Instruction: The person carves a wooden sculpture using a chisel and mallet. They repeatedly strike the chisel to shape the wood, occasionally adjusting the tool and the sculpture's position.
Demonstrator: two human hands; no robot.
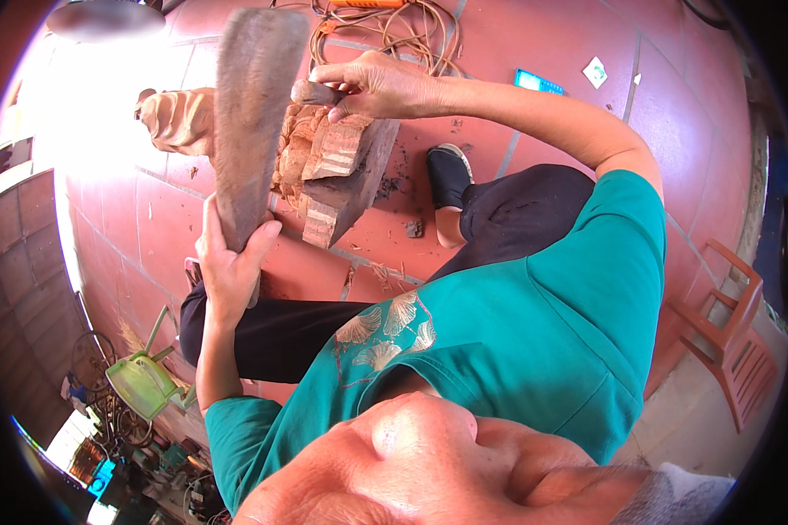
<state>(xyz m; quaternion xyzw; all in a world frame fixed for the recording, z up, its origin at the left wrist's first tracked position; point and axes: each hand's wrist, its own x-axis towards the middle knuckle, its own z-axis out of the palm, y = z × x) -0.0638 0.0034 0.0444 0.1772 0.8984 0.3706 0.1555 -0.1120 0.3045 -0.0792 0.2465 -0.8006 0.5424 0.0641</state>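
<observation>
My left hand (230, 267) is closed round the lower end of a long flat wooden mallet (258, 114), which stands up close to the camera. My right hand (376, 86) grips a chisel by its rounded wooden handle (311, 93); the blade is out of sight. Under the chisel lies a carved wood block (337, 149) with rough cut faces and a darker uncut side. Carved wood with wavy folds (179, 121) shows left of the mallet. The mallet hides the part between, so I cannot tell whether both are one piece.
Wood chips (394, 185) and a dark scrap (414, 228) lie on the red tiles by my shoe (450, 178). Coiled cable (420, 35) lies beyond the block, with a blue item (538, 82) to its right. A green chair (140, 385) and a brown chair (731, 337) stand either side.
</observation>
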